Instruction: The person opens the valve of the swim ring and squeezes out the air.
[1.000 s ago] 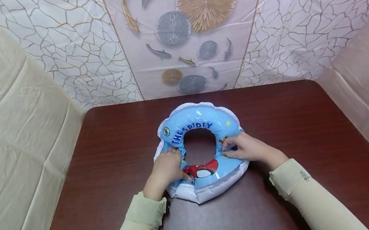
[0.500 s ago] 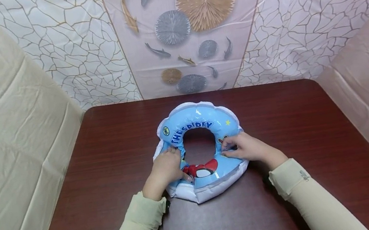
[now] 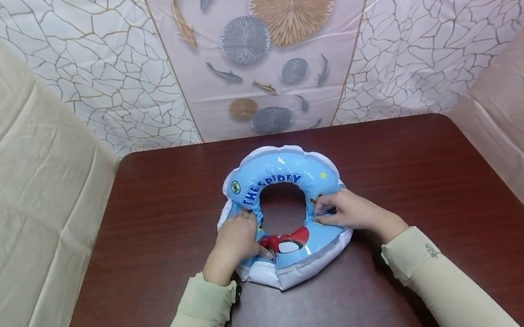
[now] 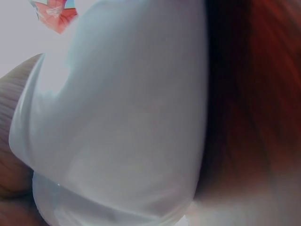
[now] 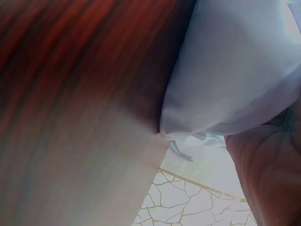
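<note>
A partly puffed, light-blue swim ring (image 3: 272, 164) with a white edge lies on the table. "THE SPIDEY" lettering curves across its far part, and a red masked character shows on the near part. My left hand (image 3: 235, 239) grips the ring's left side, fingertips at the inner hole and thumb lower down by the red print. On the opposite side my right hand (image 3: 355, 210) pinches the ring, fingers bent toward the thumb. Both wrist views are largely filled by the ring's pale side, seen close up, with part of the palm (image 5: 268, 165) at the right in the right wrist view.
The dark red-brown wooden table (image 3: 154, 204) has rounded far corners. A patterned cloth wall (image 3: 121, 65) with fish and round motifs stands behind it. Cream padded panels (image 3: 13, 199) border the left and right sides.
</note>
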### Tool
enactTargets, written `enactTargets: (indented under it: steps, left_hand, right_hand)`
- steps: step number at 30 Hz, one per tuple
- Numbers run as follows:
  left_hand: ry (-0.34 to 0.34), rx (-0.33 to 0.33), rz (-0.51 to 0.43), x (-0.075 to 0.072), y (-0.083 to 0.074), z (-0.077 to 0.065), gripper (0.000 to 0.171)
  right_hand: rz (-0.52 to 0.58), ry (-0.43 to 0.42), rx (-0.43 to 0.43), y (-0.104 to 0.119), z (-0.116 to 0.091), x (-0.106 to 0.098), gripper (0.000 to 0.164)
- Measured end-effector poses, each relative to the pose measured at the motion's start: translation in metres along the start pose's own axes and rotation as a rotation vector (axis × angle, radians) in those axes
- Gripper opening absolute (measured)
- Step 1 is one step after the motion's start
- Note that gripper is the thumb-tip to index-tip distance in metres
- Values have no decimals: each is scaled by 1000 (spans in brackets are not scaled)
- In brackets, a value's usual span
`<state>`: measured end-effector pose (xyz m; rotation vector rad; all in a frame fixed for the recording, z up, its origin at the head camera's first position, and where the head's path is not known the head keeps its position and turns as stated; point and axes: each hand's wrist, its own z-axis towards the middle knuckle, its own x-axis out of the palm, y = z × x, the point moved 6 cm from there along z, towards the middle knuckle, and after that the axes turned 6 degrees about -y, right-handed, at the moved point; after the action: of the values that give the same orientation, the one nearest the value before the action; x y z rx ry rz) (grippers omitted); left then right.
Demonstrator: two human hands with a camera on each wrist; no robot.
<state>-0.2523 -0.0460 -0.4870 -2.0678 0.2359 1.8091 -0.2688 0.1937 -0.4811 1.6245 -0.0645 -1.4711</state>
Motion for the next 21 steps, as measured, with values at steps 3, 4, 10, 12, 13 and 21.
enactTargets:
  steps: [3, 4, 10, 12, 13, 21]
  left_hand:
    - [-1, 2, 7, 0, 0, 0, 106]
    - [1, 1, 10, 0, 0, 0, 106]
    - [11, -5, 11, 0, -1, 0, 106]
    - [14, -5, 11, 0, -1, 0, 106]
    - [18, -7, 10, -1, -1, 0, 107]
    - [23, -10, 8, -2, -2, -1, 107]
  right_hand:
    - [-4, -6, -9, 1, 0, 0, 8]
    - [-5, -7, -10, 1, 0, 0, 8]
    - [-4, -14, -12, 1, 0, 0, 8]
    - [-3, -16, -19, 2, 0, 0, 8]
    - [-4, -15, -19, 2, 0, 1, 8]
    - [-12, -10, 0, 0, 0, 1, 8]
